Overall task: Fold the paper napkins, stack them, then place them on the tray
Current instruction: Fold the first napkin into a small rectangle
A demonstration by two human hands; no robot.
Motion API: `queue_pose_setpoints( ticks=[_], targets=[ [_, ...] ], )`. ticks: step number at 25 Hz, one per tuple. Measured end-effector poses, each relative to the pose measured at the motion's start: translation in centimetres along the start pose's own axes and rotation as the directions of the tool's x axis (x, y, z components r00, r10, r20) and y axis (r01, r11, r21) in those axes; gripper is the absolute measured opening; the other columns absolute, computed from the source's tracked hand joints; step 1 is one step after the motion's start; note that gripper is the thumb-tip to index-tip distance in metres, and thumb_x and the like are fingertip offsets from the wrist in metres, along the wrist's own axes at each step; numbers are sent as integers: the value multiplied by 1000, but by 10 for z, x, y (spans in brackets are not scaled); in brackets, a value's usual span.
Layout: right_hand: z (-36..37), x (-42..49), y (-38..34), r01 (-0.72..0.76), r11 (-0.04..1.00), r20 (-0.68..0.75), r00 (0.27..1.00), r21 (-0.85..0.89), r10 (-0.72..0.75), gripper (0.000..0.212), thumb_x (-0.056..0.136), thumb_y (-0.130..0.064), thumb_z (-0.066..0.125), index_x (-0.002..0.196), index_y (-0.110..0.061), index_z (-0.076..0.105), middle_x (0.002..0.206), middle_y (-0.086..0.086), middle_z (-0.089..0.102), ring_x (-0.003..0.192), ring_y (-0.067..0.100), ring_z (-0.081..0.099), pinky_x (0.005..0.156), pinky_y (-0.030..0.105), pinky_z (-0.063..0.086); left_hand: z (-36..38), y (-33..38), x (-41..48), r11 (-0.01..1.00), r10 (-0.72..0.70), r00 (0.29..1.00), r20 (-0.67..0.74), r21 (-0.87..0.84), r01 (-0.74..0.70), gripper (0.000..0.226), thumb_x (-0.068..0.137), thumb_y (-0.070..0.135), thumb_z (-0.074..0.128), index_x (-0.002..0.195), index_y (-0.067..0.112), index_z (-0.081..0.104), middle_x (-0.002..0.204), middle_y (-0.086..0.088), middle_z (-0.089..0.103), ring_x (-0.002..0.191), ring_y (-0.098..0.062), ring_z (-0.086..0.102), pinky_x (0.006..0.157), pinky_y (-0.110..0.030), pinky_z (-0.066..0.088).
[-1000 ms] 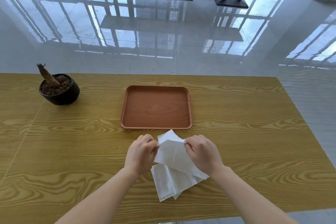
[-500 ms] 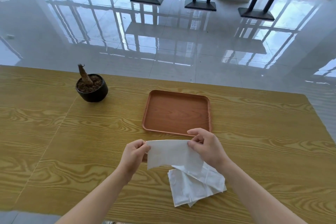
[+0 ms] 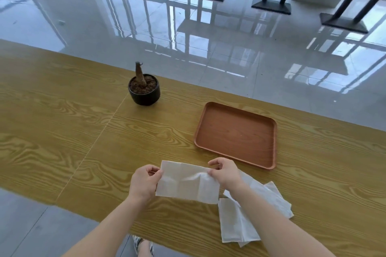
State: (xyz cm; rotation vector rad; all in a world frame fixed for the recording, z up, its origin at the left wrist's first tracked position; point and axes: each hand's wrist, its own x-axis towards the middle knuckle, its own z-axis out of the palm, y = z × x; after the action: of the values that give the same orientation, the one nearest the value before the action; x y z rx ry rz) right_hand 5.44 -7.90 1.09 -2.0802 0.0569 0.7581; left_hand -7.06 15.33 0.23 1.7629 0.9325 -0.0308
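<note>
1. Between the two hands, a white paper napkin is spread out as a wide rectangle over the wooden table. I cannot tell whether its lower edge touches the wood.
2. The left hand pinches the napkin's left edge, with thumb and curled fingers closed on the paper.
3. The right hand pinches the upper right corner, and the paper wrinkles just beside that pinch.
4. Below and to the right of the right-hand grip, a loose pile of napkins lies askew on the table, and the right forearm crosses over it.
5. Just beyond the right-hand grip, near it but apart, the brown tray sits flat on the table.
6. Well beyond the left-hand grip, a dark plant pot stands upright, holding soil and a bare stub.
</note>
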Motion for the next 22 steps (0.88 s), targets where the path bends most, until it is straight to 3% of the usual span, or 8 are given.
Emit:
queue_pose_setpoints(
  ticks=[3, 5, 8, 12, 15, 17, 20, 22],
  targets=[
    [14, 5, -3, 18, 998, 0, 1000, -52, -18, 22, 85, -19, 73, 106, -24, 69, 86, -2, 66, 74, 11, 62, 69, 27, 52, -12, -3, 9, 993, 36, 998, -59, 115, -29, 10, 86, 25, 71, 77, 23, 71, 74, 3, 73, 75, -18, 69, 73, -44, 58],
    [20, 4, -1, 53, 993, 8, 999, -107, -53, 25, 87, -23, 70, 111, -28, 67, 93, -8, 66, 83, 7, 63, 75, 27, 53, -19, -5, 11, 986, 70, 993, -94, 157, -54, 7, 85, 26, 71, 90, 21, 70, 84, 6, 71, 79, -13, 66, 75, -39, 55],
    [22, 3, 3, 79, 983, -23, 996, -166, -84, 30, 89, -22, 67, 118, -26, 65, 96, -15, 64, 87, 3, 62, 76, 23, 50, -24, -14, 3, 927, 220, 967, -130, 336, -166, 29, 86, 21, 69, 115, 19, 65, 105, 3, 62, 89, -11, 60, 75, -30, 49],
    [22, 3, 5, 49, 974, -49, 997, -223, -61, 30, 87, -15, 68, 115, -25, 64, 87, -6, 64, 84, 13, 63, 80, 38, 59, -5, -24, -27, 667, 522, 843, 129, 555, -497, 26, 83, 15, 70, 109, 17, 67, 107, 0, 60, 98, -20, 58, 77, -32, 51],
    [21, -1, 9, 10, 972, -92, 995, -234, -32, 29, 84, -11, 65, 111, -23, 65, 84, -4, 63, 80, 15, 63, 75, 36, 58, 20, -27, -44, 517, 593, 758, 272, 593, -617, 29, 78, 19, 75, 106, 18, 70, 113, -6, 65, 102, -25, 62, 82, -38, 53],
    [22, -8, 14, -76, 993, -167, 984, -89, 61, 26, 84, -8, 64, 107, -20, 65, 87, 0, 65, 79, 19, 67, 73, 40, 60, 33, -27, -52, 517, 575, 755, 317, 574, -635, 37, 78, 33, 74, 112, 22, 67, 117, -4, 63, 105, -23, 61, 86, -36, 52],
    [30, -26, 18, -160, 956, -195, 958, 244, 210, 22, 86, -3, 64, 100, -19, 64, 94, 10, 67, 77, 25, 72, 68, 45, 64, 51, -25, -68, 464, 512, 760, 400, 616, -637, 69, 65, 62, 70, 122, 25, 58, 118, 0, 60, 105, -19, 58, 87, -34, 51],
    [37, -39, 17, -164, 916, -139, 964, 365, 228, 23, 86, 1, 63, 98, -18, 63, 95, 14, 69, 74, 25, 74, 59, 39, 63, 61, -22, -77, 470, 503, 786, 360, 649, -599, 73, 56, 61, 75, 117, 24, 59, 111, 1, 61, 98, -19, 60, 80, -33, 53]
  ],
)
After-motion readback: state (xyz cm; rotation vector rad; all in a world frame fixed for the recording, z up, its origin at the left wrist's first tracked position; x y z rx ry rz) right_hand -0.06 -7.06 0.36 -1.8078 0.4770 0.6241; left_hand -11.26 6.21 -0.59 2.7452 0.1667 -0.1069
